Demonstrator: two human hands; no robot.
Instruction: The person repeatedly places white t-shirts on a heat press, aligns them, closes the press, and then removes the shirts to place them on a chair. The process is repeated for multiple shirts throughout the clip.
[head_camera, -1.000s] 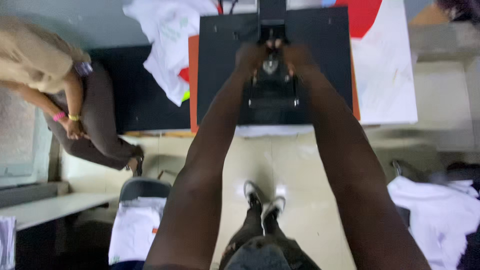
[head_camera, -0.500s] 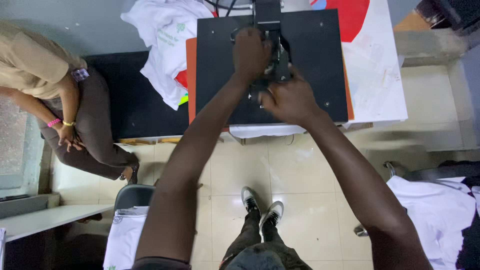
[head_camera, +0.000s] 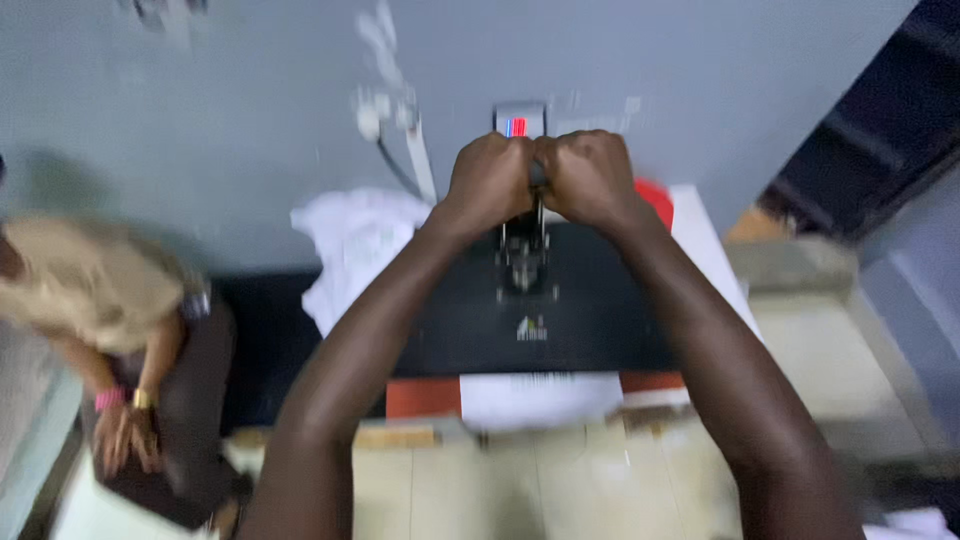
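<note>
Head view, blurred: left hand (head_camera: 490, 185) and right hand (head_camera: 590, 178) side by side, fingers curled tight round the handle (head_camera: 537, 175) of a black heat press (head_camera: 530, 310), knuckles touching for a shared grip. White sheet (head_camera: 540, 398) under the raised plate's front edge. Seated person (head_camera: 120, 330) at left; white cloth (head_camera: 355, 245) heaped beside.

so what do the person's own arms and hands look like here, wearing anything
Both arms are bare from the bottom of the frame up to the wrists: no sleeves show. The left hand and right hand wear no gloves, and no watch, bracelet or ring shows on them, though the picture is blurred. The pink and yellow wristbands belong to the seated person at the left.
</note>
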